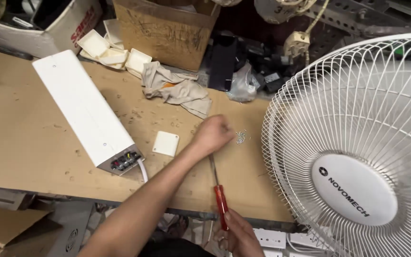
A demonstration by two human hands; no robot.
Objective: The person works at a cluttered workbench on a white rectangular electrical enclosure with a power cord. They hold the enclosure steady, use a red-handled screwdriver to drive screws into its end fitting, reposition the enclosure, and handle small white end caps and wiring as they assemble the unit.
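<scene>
Left hand (213,134): stretched out over the bench (24,138), fingers curled narrow beside the screws (241,137); I cannot tell whether it pinches one.
Right hand (239,235): at the bench's near edge, closed round the red handle of the screwdriver (218,190).
Screwdriver: its shaft runs up under the left wrist.
Screws: small loose pile on the bench, just left of the fan (357,143).
Fan: white wire grille, at the right.
Box (84,109): long, white, lying left, with a small white plate (165,143) near its end.
Rag (177,88): crumpled, behind.

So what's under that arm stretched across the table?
The screwdriver: its metal shaft slips under the left hand, so the tip is hidden. The right hand holds its red handle. Small screws lie just past the left hand.
</scene>
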